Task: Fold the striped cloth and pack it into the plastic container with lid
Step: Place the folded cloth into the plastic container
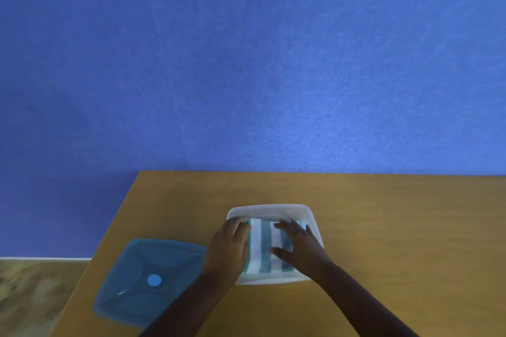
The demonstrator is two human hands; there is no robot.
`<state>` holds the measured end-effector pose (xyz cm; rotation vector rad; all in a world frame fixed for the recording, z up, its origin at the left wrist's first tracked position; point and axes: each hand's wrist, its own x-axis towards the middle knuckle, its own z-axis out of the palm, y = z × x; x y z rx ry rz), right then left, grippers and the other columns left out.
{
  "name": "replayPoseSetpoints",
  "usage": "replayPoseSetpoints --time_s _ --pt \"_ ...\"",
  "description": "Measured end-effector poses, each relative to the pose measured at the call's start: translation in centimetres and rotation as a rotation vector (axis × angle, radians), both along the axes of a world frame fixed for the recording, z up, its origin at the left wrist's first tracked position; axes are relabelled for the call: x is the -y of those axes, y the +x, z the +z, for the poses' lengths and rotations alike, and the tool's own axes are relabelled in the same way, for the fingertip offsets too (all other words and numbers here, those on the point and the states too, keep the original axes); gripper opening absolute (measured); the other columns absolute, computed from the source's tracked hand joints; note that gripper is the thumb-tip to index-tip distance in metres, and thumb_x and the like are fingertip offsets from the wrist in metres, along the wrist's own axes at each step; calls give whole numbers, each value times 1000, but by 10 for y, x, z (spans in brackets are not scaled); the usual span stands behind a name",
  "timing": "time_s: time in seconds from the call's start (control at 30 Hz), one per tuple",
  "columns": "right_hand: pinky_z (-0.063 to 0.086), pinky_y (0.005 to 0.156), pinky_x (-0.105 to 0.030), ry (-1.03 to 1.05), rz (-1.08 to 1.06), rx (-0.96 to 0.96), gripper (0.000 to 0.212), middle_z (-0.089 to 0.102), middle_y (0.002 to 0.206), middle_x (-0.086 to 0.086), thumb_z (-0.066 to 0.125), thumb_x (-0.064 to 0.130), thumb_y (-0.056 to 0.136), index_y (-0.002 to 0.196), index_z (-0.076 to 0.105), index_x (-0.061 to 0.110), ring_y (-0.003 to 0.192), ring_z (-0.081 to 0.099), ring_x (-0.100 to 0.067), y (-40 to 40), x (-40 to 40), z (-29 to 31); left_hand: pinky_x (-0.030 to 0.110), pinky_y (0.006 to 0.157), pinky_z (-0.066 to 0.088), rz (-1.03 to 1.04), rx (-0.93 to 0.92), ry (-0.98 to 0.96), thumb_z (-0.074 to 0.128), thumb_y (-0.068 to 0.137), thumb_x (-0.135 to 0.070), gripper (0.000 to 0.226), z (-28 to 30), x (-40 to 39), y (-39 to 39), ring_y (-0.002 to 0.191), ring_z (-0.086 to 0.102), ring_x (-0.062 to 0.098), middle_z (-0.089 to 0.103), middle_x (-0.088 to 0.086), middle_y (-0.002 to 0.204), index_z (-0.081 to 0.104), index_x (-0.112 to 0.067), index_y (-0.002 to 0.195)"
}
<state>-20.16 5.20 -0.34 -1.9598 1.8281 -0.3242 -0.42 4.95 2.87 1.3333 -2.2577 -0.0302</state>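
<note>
The striped cloth (267,247), already folded into a compact rectangle of white and teal bands, is lying inside the plastic container (273,210), which is sitting near the middle of the surface (397,227), closer to its far edge than to the near one. Both hands are pressing on it: the left hand (228,246) is curling over the cloth's left edge, fingers tucked between fabric and container wall, while the right hand (298,243) is lying flat with fingers spread wide across the cloth's right half, gripping nothing. Judging from this, the folding is done and the packing is nearly finished; the cloth is being bedded down so it sits below the rim, though its near edge is looking level with the wall. What is left is closing: the blue lid (149,279) is resting flat near the left edge of the surface, well apart from the container, with 1 round pale-blue button at its centre, and it is not yet on.
</note>
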Motion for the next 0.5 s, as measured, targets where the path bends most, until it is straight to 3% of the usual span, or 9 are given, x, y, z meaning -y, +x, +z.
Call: replayPoseSetpoints --time_s 0.07,0.13,0.23,0.3,0.4,0.5 --pt "12 118 -40 17 -19 62 57 35 150 6 57 47 85 136 40 27 142 24 -12 2 -4 0 25 67 57 46 -21 -31 46 69 -9 29 -1 -5 12 90 65 17 70 3 96 68 -12 89" --pt "18 118 -41 55 -34 96 54 36 150 5 57 46 86 134 43 26 140 27 -14 3 -7 -1 29 72 57 127 -101 -9 37 70 -13 37 -7 -10 22 94 59 19 68 6 100 66 -10 94" --pt "23 116 -39 61 -56 97 46 43 146 4 51 48 89 129 49 25 136 36 -13 4 -7 -1 40 76 55 297 -161 111 47 72 -10 30 -18 -14 33 94 63 34 66 14 104 64 -5 97" --pt "30 113 -38 45 -66 101 43 50 139 3 46 50 90 124 53 25 128 46 -13 6 -9 1 46 82 51 446 -121 241 59 74 -5 31 -23 -11 41 106 57 37 62 17 116 60 -4 105" --pt "35 107 -34 28 -50 58 42 58 129 5 40 52 92 118 56 25 118 52 -11 9 -12 2 53 103 37 539 75 539 58 83 -35 58 -32 -3 56 138 25 33 29 9 149 36 -18 134" --pt "40 101 -33 14 -43 41 41 63 120 5 37 52 92 112 59 23 109 56 -11 11 -16 5 62 109 25 531 227 762 55 75 -63 95 -48 -4 66 143 2 40 -1 15 157 7 -20 146"
